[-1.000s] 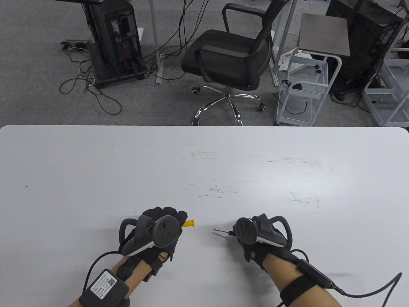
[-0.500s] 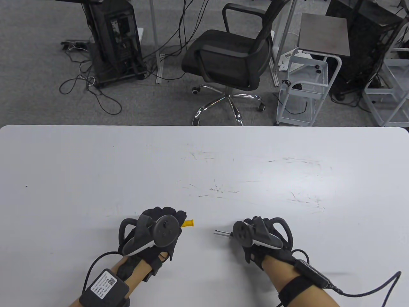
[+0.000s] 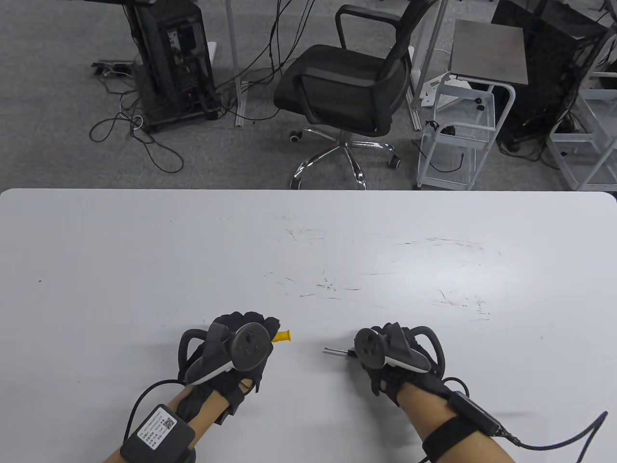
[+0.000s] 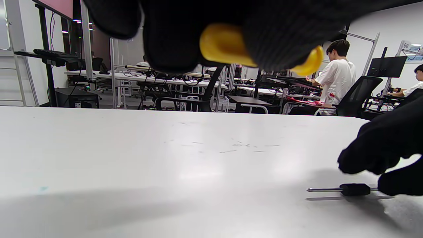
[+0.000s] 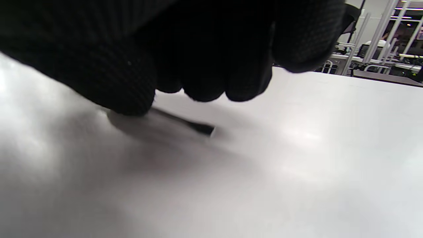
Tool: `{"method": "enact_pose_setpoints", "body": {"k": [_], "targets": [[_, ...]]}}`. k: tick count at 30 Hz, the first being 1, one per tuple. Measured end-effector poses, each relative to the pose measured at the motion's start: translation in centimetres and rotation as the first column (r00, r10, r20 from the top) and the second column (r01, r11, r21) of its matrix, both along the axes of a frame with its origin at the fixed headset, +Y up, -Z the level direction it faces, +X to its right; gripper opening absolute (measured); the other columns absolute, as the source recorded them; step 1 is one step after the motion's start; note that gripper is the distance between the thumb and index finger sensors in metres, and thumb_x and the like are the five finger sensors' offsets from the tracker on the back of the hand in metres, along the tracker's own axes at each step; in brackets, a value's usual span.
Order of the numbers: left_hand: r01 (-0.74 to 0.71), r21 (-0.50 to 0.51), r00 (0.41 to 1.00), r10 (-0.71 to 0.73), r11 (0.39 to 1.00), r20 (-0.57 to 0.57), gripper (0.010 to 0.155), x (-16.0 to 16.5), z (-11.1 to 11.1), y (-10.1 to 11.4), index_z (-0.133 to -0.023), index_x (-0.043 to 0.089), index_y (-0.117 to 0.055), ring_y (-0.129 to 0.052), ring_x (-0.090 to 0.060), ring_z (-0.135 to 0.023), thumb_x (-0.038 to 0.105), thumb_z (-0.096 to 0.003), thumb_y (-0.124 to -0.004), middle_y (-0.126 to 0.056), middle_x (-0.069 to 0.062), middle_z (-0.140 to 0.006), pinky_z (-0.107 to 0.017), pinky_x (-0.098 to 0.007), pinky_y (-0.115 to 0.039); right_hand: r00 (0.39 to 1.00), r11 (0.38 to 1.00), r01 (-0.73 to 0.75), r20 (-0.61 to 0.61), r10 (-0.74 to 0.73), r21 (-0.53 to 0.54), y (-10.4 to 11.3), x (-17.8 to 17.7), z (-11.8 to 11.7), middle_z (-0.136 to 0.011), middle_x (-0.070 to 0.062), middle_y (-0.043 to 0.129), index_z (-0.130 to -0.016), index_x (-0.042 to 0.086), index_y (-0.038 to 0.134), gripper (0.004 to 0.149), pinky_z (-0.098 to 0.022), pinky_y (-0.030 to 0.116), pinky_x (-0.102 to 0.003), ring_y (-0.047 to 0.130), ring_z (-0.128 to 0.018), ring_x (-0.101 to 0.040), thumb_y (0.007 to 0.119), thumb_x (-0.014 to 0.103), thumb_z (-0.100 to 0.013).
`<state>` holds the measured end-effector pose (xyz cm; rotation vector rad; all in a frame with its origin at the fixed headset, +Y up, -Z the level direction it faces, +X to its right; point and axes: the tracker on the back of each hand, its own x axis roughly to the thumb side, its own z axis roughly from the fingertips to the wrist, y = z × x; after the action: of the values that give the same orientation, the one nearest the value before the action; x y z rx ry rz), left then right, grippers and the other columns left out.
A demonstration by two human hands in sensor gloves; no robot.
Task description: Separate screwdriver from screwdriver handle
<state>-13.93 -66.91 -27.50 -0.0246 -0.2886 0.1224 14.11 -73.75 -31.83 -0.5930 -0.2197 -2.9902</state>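
My left hand (image 3: 250, 333) grips the yellow screwdriver handle (image 3: 283, 336); its open end sticks out to the right of my fingers. In the left wrist view the handle (image 4: 224, 44) shows between my gloved fingers (image 4: 281, 33). My right hand (image 3: 381, 349) pinches the right end of the thin metal shaft (image 3: 335, 350), which has a black collar and points left, low over the table. The shaft is out of the handle, a short gap apart. It also shows in the left wrist view (image 4: 343, 189) and, blurred, in the right wrist view (image 5: 195, 126) under my fingers (image 5: 211, 66).
The white table (image 3: 308, 251) is scuffed in the middle. Behind its far edge stand a black office chair (image 3: 347, 91), a white wire cart (image 3: 458, 135) and a computer tower (image 3: 173, 58) with cables on the floor.
My right hand has turned a little and settled, and the shaft has gone from slightly tilted to level. My left hand with the yellow handle has barely moved.
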Motion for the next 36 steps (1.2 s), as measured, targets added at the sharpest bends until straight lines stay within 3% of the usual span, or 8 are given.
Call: {"method": "enact_pose_setpoints", "body": {"k": [7, 13, 21, 36], "targets": [[-0.001, -0.057, 0.999, -0.001, 0.998, -0.035, 0.054, -0.9, -1.2, -1.3, -0.098, 0.032, -0.072, -0.086, -0.032, -0.078, 0.039, -0.0457, -0.083, -0.074, 0.001, -0.096, -0.073, -0.058, -0.061, 0.957, 0.95, 0.28, 0.032, -0.287, 0.141, 5.2, 2.5, 0.3, -0.102, -0.003, 0.069, -0.104, 0.021, 0.069, 0.06, -0.065, 0.063, -0.061, 0.073, -0.092, -0.042, 0.088, 0.045, -0.052], [0.026, -0.16, 0.995, -0.041, 0.987, -0.09, 0.053, -2.3, -3.0, -4.3, -0.097, 0.032, -0.072, -0.086, -0.032, -0.08, 0.039, -0.0456, -0.083, -0.075, 0.002, -0.097, -0.073, -0.058, -0.06, 0.891, 0.876, 0.436, 0.037, -0.452, 0.207, 7.2, 4.6, 0.4, -0.113, -0.002, 0.054, -0.107, 0.022, 0.064, 0.065, -0.074, 0.046, -0.069, 0.055, -0.107, -0.045, 0.086, 0.05, -0.052], [0.086, -0.256, 0.981, -0.127, 0.963, -0.149, 0.052, -3.6, -4.3, -7.1, -0.097, 0.035, -0.073, -0.083, -0.032, -0.085, 0.039, -0.0457, -0.084, -0.073, 0.003, -0.099, -0.074, -0.058, -0.058, 0.853, 0.836, 0.5, 0.035, -0.52, 0.224, 7.8, 5.9, 0.3, -0.118, 0.0, 0.042, -0.111, 0.025, 0.055, 0.073, -0.075, 0.038, -0.071, 0.042, -0.112, -0.045, 0.087, 0.054, -0.052], [0.168, -0.25, 0.963, -0.213, 0.954, -0.167, 0.051, -3.5, -4.6, -8.6, -0.095, 0.038, -0.075, -0.081, -0.032, -0.087, 0.04, -0.0453, -0.086, -0.072, 0.003, -0.1, -0.075, -0.058, -0.057, 0.856, 0.839, 0.498, 0.033, -0.516, 0.222, 7.8, 5.7, 0.3, -0.118, 0.0, 0.041, -0.111, 0.025, 0.055, 0.074, -0.075, 0.035, -0.072, 0.041, -0.113, -0.044, 0.087, 0.054, -0.051]]}}
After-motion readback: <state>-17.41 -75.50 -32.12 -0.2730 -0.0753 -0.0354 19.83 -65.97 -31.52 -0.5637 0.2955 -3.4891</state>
